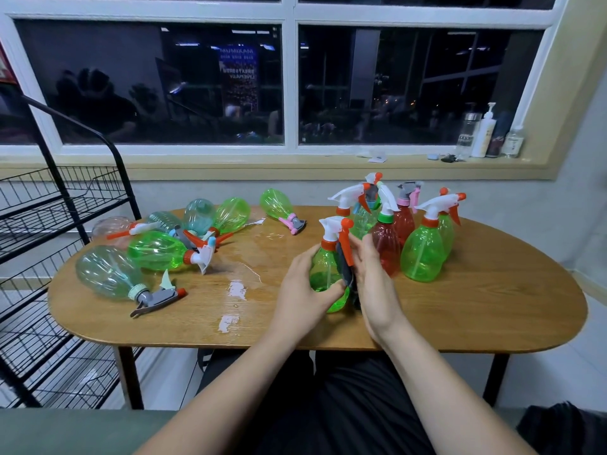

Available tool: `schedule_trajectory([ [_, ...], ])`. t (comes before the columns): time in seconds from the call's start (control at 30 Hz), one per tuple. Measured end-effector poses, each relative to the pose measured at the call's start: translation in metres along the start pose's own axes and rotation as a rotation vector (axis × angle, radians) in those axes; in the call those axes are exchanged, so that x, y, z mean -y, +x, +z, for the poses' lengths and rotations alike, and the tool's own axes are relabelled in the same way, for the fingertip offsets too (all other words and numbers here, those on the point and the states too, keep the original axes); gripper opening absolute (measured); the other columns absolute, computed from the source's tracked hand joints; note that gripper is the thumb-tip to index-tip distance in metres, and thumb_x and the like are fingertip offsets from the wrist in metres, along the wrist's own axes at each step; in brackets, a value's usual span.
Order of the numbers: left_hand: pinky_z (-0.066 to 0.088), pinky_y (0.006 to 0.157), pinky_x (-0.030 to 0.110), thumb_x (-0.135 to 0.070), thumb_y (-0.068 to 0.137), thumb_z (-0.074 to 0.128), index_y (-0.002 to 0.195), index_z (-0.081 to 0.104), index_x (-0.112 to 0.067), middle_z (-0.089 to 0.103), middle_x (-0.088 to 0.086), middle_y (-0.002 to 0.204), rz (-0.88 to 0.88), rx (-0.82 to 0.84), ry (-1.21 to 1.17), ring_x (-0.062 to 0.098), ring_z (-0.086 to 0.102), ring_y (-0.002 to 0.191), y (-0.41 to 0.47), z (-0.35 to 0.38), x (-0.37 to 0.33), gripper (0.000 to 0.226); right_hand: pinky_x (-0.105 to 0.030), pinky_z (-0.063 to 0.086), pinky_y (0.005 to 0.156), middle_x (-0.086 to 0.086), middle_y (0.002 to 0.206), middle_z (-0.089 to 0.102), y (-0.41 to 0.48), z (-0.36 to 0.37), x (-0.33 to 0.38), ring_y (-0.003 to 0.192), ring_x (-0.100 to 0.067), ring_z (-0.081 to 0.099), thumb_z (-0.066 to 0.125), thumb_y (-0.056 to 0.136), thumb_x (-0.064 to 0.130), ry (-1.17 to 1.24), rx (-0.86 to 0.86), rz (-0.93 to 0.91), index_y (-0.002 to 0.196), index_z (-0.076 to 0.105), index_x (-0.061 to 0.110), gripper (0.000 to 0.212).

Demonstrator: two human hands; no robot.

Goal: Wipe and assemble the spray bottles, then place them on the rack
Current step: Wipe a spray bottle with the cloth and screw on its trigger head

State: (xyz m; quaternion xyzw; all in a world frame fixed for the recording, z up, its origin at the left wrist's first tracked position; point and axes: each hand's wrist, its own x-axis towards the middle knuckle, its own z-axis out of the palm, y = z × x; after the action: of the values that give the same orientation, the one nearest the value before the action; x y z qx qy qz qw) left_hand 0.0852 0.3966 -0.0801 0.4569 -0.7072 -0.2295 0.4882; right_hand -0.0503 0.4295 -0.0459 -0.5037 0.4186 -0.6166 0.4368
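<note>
Left hand [302, 290] grips green bottle [323, 266]; right hand [374, 284] holds dark cloth [345, 266] against it.

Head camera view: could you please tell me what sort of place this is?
Probably a home or office room at night, not a factory: a wooden table stands below a large dark window, personal bottles line the sill, and a black wire rack stands at the left.

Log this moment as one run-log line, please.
phase: wiping | left hand: grips green bottle | right hand: holds dark cloth against it | table: lying bottles left, upright bottles right
</note>
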Motion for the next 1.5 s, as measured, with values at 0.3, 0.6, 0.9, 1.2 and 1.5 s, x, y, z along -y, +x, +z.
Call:
schedule_trajectory([
  [0.3, 0.052, 0.108, 0.035, -0.052, 0.076, 0.081, 0.146, 0.052, -0.041, 0.066, -0.023, 0.133, -0.021, -0.013, -0.033, -0.001, 0.061, 0.124, -0.001, 0.001, 0.000, 0.076, -0.045, 0.036, 0.125, 0.018, 0.145, 0.064, 0.004, -0.023, -0.032, 0.142, -0.006, 0.053, 0.038, 0.083, 0.100, -0.245, -0.053, 0.166, 0.136, 0.069, 0.042, 0.084],
  [0.6, 0.054, 0.106, 0.043, -0.043, 0.083, 0.087, 0.137, 0.057, -0.039, 0.070, -0.017, 0.129, -0.072, -0.187, -0.277, 0.007, 0.067, 0.119, -0.003, -0.004, -0.008, 0.062, -0.027, 0.053, 0.102, 0.011, 0.128, 0.075, -0.006, -0.017, -0.023, 0.120, -0.001, 0.068, 0.048, 0.095, 0.073, 0.013, -0.069, 0.187, 0.124, 0.070, 0.030, 0.057],
  [0.9, 0.058, 0.101, 0.049, -0.025, 0.090, 0.086, 0.132, 0.057, -0.025, 0.076, -0.004, 0.120, -0.068, -0.151, -0.475, 0.016, 0.073, 0.113, 0.002, 0.000, -0.034, 0.052, -0.039, 0.050, 0.103, -0.016, 0.141, 0.069, -0.006, -0.005, -0.010, 0.128, -0.026, 0.067, 0.026, 0.110, 0.063, 0.392, 0.015, 0.291, 0.147, 0.061, 0.010, 0.073],
  [1.2, 0.055, 0.101, 0.038, -0.047, 0.089, 0.082, 0.137, 0.056, -0.030, 0.073, -0.016, 0.119, -0.058, -0.197, -0.236, 0.003, 0.068, 0.109, 0.010, -0.013, -0.025, 0.057, -0.052, 0.045, 0.116, -0.017, 0.136, 0.071, -0.006, -0.023, 0.000, 0.128, -0.033, 0.068, 0.035, 0.102, 0.075, 0.503, 0.016, 0.302, 0.144, 0.059, 0.005, 0.085],
  [1.5, 0.058, 0.099, 0.045, -0.045, 0.086, 0.082, 0.137, 0.055, -0.034, 0.071, -0.016, 0.125, -0.009, -0.106, -0.257, 0.004, 0.069, 0.113, 0.018, -0.008, -0.029, 0.059, -0.052, 0.039, 0.123, -0.023, 0.140, 0.066, -0.016, -0.017, -0.012, 0.138, -0.039, 0.059, 0.044, 0.107, 0.062, 0.529, 0.103, 0.388, 0.143, 0.063, 0.002, 0.073],
])
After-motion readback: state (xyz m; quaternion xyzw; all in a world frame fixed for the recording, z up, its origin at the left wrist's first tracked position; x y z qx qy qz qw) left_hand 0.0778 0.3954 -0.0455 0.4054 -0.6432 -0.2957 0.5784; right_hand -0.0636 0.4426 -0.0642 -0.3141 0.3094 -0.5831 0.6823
